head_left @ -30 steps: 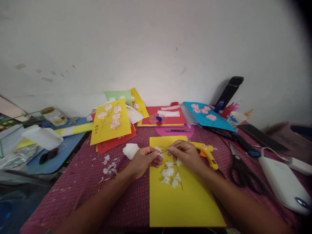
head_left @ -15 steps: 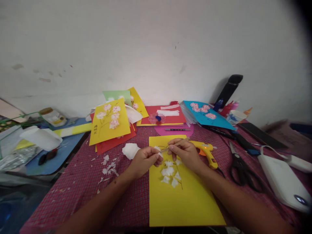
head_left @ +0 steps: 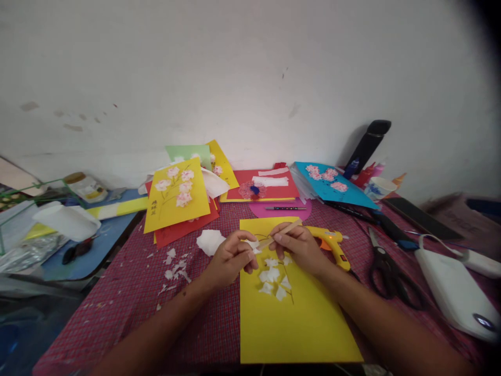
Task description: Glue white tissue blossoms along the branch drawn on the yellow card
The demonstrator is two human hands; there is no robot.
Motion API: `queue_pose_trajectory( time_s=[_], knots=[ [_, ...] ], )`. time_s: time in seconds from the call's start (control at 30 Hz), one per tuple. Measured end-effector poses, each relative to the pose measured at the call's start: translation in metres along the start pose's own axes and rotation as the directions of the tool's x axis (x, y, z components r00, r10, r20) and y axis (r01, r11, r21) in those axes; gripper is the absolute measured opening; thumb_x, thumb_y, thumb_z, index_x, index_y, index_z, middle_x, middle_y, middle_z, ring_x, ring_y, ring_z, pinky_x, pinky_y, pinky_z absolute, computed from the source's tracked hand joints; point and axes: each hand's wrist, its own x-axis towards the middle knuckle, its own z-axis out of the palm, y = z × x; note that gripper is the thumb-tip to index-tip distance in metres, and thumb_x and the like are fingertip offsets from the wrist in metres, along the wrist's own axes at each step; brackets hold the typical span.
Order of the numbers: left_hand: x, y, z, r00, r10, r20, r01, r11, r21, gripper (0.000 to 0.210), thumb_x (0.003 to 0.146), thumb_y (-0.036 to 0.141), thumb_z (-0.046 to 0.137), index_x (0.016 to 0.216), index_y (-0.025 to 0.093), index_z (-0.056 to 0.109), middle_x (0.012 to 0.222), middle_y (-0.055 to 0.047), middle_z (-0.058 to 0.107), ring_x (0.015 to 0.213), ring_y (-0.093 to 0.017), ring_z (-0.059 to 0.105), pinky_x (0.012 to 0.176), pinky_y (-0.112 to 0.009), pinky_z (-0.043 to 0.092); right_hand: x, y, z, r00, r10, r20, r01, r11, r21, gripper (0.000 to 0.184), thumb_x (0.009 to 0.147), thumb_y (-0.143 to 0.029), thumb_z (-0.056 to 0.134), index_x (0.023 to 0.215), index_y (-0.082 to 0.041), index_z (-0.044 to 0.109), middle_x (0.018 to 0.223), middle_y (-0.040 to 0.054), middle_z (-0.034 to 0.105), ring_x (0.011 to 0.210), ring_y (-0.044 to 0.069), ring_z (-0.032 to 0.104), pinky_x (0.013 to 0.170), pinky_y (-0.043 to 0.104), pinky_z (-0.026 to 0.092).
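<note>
Clock centred on the rectangular bright yellow paper sheet (head_left: 297,334), 12 toward the wall. Right hand (head_left: 300,249) at 12, above the sheet — thumb and fingers pinching a thin, flat, pale stick (head_left: 290,226), tilted, lower end toward the left hand (head_left: 230,262). Left hand at 10, by the sheet's edge, thumb and index parted near that lower end; can't tell if they touch a scrap. White petal-shaped paper pieces (head_left: 269,275) lie on the sheet, toward 11 from its middle. Crumpled white paper piece (head_left: 209,242) at 10, just behind left hand. Torn white scraps (head_left: 178,270) at 9. Yellow plastic glue gun (head_left: 333,239) at 1–2, black-handled metal scissors (head_left: 387,272) at 3.
</note>
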Motion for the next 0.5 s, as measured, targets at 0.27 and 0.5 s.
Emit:
queue_pose_trajectory(
  time_s=[0.27,0.5],
  knots=[
    [0.0051,-0.0078,-0.0024,0.997,0.014,0.072,-0.009,0.998,-0.069,0.026,0.091,0.030,0.057,0.113,0.018,0.048,0.078,-0.004,0.068,0.066,-0.014,0.063,0.066,-0.029,0.048,0.0008,-0.0022,-0.0017,0.999,0.012,-0.036,-0.011,0.999,0.042,0.021,0.082,-0.034,0.070,0.093,-0.017,0.066,0.071,0.0041,0.072,0.047,0.011,0.057,0.046,0.023,0.043],
    [0.0077,-0.0092,-0.0013,0.998,-0.040,0.048,0.046,0.992,-0.117,0.040,0.080,0.026,0.070,0.115,0.016,0.051,0.088,-0.006,0.069,0.075,-0.016,0.065,0.071,-0.030,0.049,0.0025,-0.0033,-0.0007,0.996,-0.008,-0.084,0.009,1.000,0.005,0.022,0.080,-0.037,0.072,0.089,-0.017,0.066,0.070,0.0030,0.071,0.048,0.011,0.056,0.046,0.023,0.043]
  ],
)
